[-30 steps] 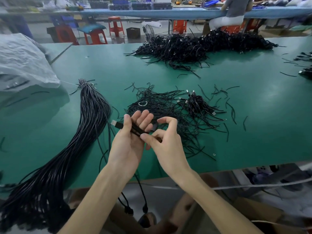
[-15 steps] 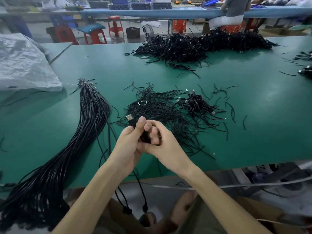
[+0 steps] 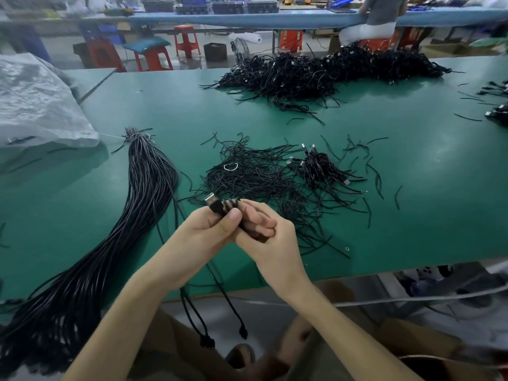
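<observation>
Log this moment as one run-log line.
left hand grips cable | right hand grips cable | plug sticks out above left thumb | tie pile behind hands on table

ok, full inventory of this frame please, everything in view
cable: one, black with metal plug, folded, in both hands
cable bundle: one, black, table left
loose ties: many, black, table centre
tied cables: small heap, black, right of ties
cable heap: one large, black, far side
plastic bag: one, grey, far left
table: one, green, under everything
stools: several, red, behind table
left hand: one, grips cable
right hand: one, grips cable
</observation>
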`<state>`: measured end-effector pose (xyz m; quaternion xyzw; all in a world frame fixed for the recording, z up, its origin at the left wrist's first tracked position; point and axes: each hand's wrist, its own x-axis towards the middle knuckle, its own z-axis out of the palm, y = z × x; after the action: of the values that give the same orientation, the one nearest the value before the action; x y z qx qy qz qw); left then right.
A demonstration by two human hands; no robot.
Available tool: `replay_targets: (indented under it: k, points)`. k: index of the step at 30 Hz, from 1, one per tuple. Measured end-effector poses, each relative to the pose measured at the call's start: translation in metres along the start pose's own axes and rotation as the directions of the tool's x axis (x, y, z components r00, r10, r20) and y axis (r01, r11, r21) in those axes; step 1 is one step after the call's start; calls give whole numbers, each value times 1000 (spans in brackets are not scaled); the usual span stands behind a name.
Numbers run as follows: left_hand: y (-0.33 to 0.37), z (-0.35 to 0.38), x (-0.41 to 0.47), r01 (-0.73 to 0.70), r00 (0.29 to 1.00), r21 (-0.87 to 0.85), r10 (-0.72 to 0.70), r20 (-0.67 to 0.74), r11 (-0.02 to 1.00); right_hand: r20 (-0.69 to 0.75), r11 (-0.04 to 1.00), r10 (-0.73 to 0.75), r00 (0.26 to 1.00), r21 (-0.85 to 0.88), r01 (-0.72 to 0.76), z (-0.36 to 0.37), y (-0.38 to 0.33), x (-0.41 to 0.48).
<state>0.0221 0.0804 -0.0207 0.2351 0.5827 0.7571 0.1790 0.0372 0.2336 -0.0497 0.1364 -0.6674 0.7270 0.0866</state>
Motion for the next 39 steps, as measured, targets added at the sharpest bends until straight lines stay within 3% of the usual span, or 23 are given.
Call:
replay_targets:
  k: [2,5,14,20,24,34,39]
  points:
    - [-3,8,-1,-39,997,53,43,-64,998,-22,999,-36,999,-13,35,2,1,-2]
    - [-6,9,-2,-62,997,19,63,-47,998,-13,996,-76,997,-44,75,1,4,-3]
    - [-11,-19,14,102,993,-9,-101,64,995,182,912,-120,976,-367,181,-17,23,22]
    - [-32,-25,36,101,995,15,-101,-5,995,110,888,-105,988,-438,143,-22,48,35]
    - [-47,-29,37,87,995,-58,-89,-34,994,167,840,-42,985,-528,125,-22,56,37]
    - [-56,-33,40,47,997,-90,-52,-53,995,117,866,-69,991,-486,118,-19,52,36]
    - [-56,-43,36,39,993,-77,-48,-106,996,75,829,-93,993,-546,119,-23,55,38]
